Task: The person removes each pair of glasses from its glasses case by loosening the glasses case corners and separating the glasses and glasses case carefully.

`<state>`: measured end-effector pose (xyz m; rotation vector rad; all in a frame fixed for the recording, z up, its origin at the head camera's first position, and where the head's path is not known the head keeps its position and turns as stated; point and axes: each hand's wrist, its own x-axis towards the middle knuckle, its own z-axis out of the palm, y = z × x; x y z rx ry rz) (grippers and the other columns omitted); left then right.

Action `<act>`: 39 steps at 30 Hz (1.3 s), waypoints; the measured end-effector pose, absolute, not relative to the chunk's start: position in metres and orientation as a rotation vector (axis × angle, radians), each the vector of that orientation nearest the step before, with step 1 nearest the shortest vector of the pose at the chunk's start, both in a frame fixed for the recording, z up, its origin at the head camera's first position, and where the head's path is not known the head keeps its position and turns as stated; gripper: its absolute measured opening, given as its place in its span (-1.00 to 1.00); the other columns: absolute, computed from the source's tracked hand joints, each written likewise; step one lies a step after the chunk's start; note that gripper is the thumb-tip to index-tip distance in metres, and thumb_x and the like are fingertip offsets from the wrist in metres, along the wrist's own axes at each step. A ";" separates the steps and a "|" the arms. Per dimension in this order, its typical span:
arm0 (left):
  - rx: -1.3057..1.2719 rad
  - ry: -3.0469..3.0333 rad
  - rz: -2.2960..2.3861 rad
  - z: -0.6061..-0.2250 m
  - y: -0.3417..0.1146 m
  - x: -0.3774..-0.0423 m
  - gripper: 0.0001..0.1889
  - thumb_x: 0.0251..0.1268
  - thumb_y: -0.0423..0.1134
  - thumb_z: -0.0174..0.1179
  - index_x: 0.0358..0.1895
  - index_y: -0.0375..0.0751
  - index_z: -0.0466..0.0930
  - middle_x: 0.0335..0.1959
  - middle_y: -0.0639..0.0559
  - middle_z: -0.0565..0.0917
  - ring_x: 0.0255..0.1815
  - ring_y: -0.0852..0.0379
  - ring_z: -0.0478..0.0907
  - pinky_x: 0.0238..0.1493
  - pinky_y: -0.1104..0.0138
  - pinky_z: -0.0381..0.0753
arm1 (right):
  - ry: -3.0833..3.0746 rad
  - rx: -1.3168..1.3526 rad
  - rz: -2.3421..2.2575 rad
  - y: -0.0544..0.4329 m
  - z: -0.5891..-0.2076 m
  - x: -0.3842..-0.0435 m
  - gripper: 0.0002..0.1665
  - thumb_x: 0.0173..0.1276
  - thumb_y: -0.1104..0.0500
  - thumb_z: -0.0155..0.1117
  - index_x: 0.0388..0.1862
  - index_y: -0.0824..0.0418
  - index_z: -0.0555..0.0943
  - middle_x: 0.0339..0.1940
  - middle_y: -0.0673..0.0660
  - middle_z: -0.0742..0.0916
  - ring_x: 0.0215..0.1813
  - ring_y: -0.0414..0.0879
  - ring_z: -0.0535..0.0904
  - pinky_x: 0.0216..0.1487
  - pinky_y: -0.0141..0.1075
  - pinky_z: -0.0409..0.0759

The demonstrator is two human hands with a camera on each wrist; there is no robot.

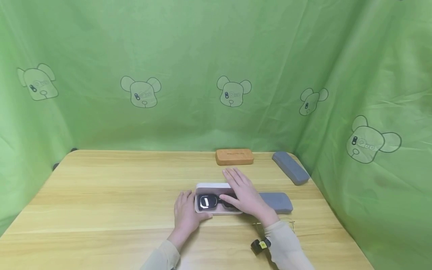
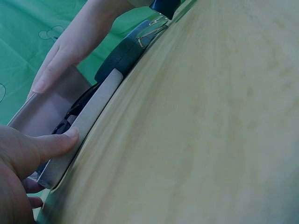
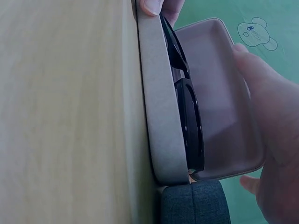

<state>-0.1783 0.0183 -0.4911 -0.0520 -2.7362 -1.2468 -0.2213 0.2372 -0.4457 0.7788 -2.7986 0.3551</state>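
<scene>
An opened glasses case (image 1: 219,213) with a pinkish lining lies on the table, its lid (image 3: 219,98) raised at the back. Inside rest black sunglasses (image 1: 208,201), their right part hidden by a hand in the head view. My left hand (image 1: 186,213) holds the case's left end, thumb along the front wall and fingers round the end. Over the right part of the lid is my right hand (image 1: 248,195), its fingers stretched out and its thumb touching the lid's rim.
A grey-blue case (image 1: 278,202) sits just right of the opened one. Farther back are an orange-brown case (image 1: 234,157) and another grey-blue case (image 1: 291,168). Thin-framed glasses (image 1: 291,222) lie near my right wrist, which wears a black camera (image 1: 259,246). Green curtains (image 1: 189,123) enclose the table.
</scene>
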 end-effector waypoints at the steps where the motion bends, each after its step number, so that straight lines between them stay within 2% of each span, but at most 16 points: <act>1: -0.053 -2.738 -1.244 -0.492 0.018 -0.178 -0.04 -0.38 0.02 0.60 0.22 -0.36 0.45 0.36 -0.32 0.38 0.48 -0.38 0.12 0.50 -0.23 0.02 | -2.791 0.782 0.347 0.237 -0.446 -0.221 0.01 0.33 -0.30 0.16 0.58 0.13 0.05 0.60 0.19 0.19 0.61 0.19 0.00 0.55 0.18 0.04; 6: -0.060 -2.745 -1.251 -0.492 0.019 -0.180 -0.03 -0.36 0.03 0.60 0.25 -0.35 0.44 0.37 -0.33 0.38 0.48 -0.38 0.11 0.50 -0.23 0.00 | -2.775 0.781 0.313 0.239 -0.448 -0.222 0.07 0.30 -0.35 0.14 0.59 0.11 -0.01 0.64 0.12 0.06 0.63 0.17 -0.06 0.57 0.17 0.00; 17: -0.091 -2.754 -1.281 -0.485 0.018 -0.179 -0.05 -0.34 0.01 0.60 0.23 -0.40 0.43 0.36 -0.41 0.35 0.47 -0.45 0.07 0.50 -0.27 -0.04 | -2.805 0.779 0.283 0.238 -0.442 -0.222 0.09 0.30 -0.38 0.13 0.61 0.03 -0.08 0.65 0.08 -0.01 0.64 0.14 -0.12 0.59 0.15 -0.06; 22: -0.090 -2.799 -1.247 -0.479 0.015 -0.180 -0.01 -0.32 0.06 0.59 0.28 -0.36 0.40 0.39 -0.41 0.32 0.49 -0.46 0.02 0.49 -0.30 -0.09 | -2.764 0.785 0.277 0.238 -0.434 -0.221 0.08 0.29 -0.39 0.13 0.59 0.08 0.00 0.64 0.11 0.04 0.64 0.15 -0.10 0.57 0.18 -0.03; 26: -0.076 -2.827 -1.222 -0.473 0.013 -0.180 0.04 -0.32 0.10 0.58 0.32 -0.34 0.37 0.42 -0.38 0.29 0.51 -0.45 -0.01 0.49 -0.31 -0.14 | -2.731 0.786 0.256 0.240 -0.427 -0.220 0.06 0.29 -0.40 0.11 0.59 0.04 0.02 0.63 0.12 0.09 0.64 0.13 -0.09 0.57 0.17 -0.01; 31: -0.089 -2.852 -1.173 -0.468 0.011 -0.177 0.05 -0.29 0.13 0.56 0.35 -0.32 0.35 0.43 -0.36 0.28 0.52 -0.42 -0.02 0.48 -0.34 -0.17 | -2.654 0.810 0.253 0.243 -0.420 -0.217 0.01 0.28 -0.35 0.17 0.57 0.01 0.10 0.59 0.19 0.22 0.60 0.19 0.03 0.52 0.21 0.09; 39: -0.168 -2.882 -0.931 -0.466 0.011 -0.170 0.04 -0.19 0.28 0.46 0.35 -0.32 0.33 0.39 -0.36 0.35 0.51 -0.40 0.07 0.44 -0.38 -0.04 | -2.575 0.843 0.300 0.243 -0.411 -0.211 -0.04 0.25 -0.31 0.24 0.53 0.01 0.20 0.55 0.18 0.30 0.57 0.17 0.12 0.47 0.23 0.18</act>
